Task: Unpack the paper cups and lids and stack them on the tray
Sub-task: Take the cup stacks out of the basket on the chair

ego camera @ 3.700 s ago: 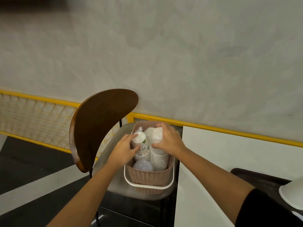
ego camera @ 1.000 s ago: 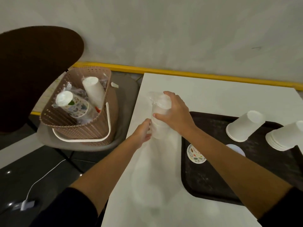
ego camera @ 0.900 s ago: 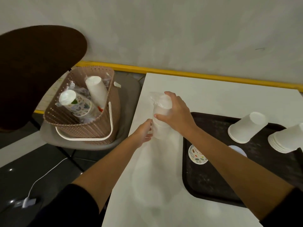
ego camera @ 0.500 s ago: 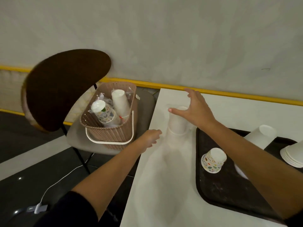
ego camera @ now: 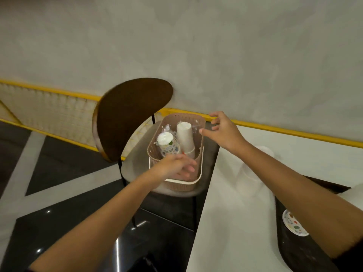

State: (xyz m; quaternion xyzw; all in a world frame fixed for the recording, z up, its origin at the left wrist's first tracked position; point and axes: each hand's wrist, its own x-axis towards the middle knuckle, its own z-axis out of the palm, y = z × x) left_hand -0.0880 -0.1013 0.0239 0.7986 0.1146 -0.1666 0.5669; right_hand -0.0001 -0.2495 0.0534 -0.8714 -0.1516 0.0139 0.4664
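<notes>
I see L hand [ego camera: 174, 165] low over the basket's [ego camera: 182, 185] near end, fingers loosely straight, nothing in it; it's blurred. R hand [ego camera: 224, 132] hovers spread wide, empty, just off the basket's right rim. The white cups [ego camera: 184, 136] stand btwn the two hands; printed cups [ego camera: 168, 144] just left of them, beyond L fingertips. Basket sits on chair [ego camera: 129, 114]. Under R forearm, on table [ego camera: 225, 222], a pale stack [ego camera: 249, 177], too blurred for detail. Right of that arm, tray [ego camera: 290, 250] w/ one printed cup [ego camera: 294, 222].
</notes>
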